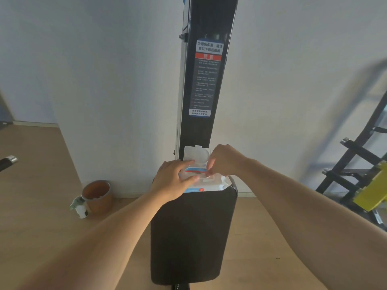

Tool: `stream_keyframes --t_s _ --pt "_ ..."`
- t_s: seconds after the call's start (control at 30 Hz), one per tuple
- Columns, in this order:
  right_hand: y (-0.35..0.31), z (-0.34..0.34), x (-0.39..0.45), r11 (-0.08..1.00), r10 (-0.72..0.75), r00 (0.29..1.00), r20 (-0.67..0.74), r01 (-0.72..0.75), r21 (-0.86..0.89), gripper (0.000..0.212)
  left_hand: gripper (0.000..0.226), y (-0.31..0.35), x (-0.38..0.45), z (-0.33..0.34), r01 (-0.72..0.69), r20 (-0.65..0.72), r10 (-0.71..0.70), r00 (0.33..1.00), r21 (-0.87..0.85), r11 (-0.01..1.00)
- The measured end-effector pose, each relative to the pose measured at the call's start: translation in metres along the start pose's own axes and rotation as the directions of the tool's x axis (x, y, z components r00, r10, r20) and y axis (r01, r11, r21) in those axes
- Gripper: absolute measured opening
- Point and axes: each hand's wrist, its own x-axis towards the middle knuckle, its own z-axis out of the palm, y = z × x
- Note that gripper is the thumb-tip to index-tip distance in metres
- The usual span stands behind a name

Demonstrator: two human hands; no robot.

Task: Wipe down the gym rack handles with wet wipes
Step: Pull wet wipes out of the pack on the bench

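A white pack of wet wipes (217, 183) lies at the far end of a black padded bench seat (192, 233), its plastic lid (196, 153) flipped up. My left hand (174, 178) presses on the left side of the pack, fingers spread over it. My right hand (225, 161) pinches at the pack's opening with thumb and fingers; whether a wipe is between them is hidden. Behind the pack rises the black upright column (206, 80) of the gym machine with a warning sticker (206, 78).
A brown roll of tape (98, 195) and a small white bottle (80, 208) sit on the wooden floor at the left by the white wall. A black rack with yellow parts (360, 181) stands at the right. A chrome bar end (10, 160) pokes in at the far left.
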Motion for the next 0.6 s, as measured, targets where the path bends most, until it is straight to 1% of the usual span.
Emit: stream_keyframes --t_s 0.07,0.13,0.27,0.33,0.4,0.5,0.6 --pt "-0.001 -0.001 -0.003 1.000 0.028 0.999 -0.028 -0.028 -0.009 0.020 0.054 0.000 -0.001 0.001 0.017 -0.008 -0.017 1.000 -0.024 1.000" --pt "-0.002 0.002 -0.005 0.997 0.078 0.996 -0.044 -0.078 0.003 0.023 0.054 -0.001 -0.003 0.002 0.029 -0.023 -0.030 0.999 -0.049 0.998" --pt "-0.011 0.006 -0.006 0.984 0.177 0.984 -0.009 -0.176 0.022 0.034 0.056 -0.003 -0.004 0.003 0.026 -0.052 -0.030 0.998 -0.072 0.997" --pt "-0.015 0.006 -0.003 0.978 0.207 0.978 -0.004 -0.207 0.012 0.033 0.058 -0.003 -0.004 0.004 0.018 -0.057 -0.022 0.998 -0.069 0.997" --pt "-0.019 0.005 -0.002 0.971 0.239 0.971 0.000 -0.239 -0.024 0.037 0.059 -0.002 -0.005 0.003 0.011 -0.052 -0.014 0.999 -0.061 0.998" --pt "-0.024 0.002 0.003 0.961 0.268 0.963 0.042 -0.264 -0.083 0.045 0.059 -0.002 -0.006 0.002 0.002 -0.044 -0.004 0.999 -0.059 0.998" --pt "-0.028 -0.004 0.006 0.946 0.323 0.933 0.156 -0.322 -0.035 0.043 0.059 -0.001 -0.007 0.001 -0.008 -0.047 0.005 0.999 -0.063 0.998"
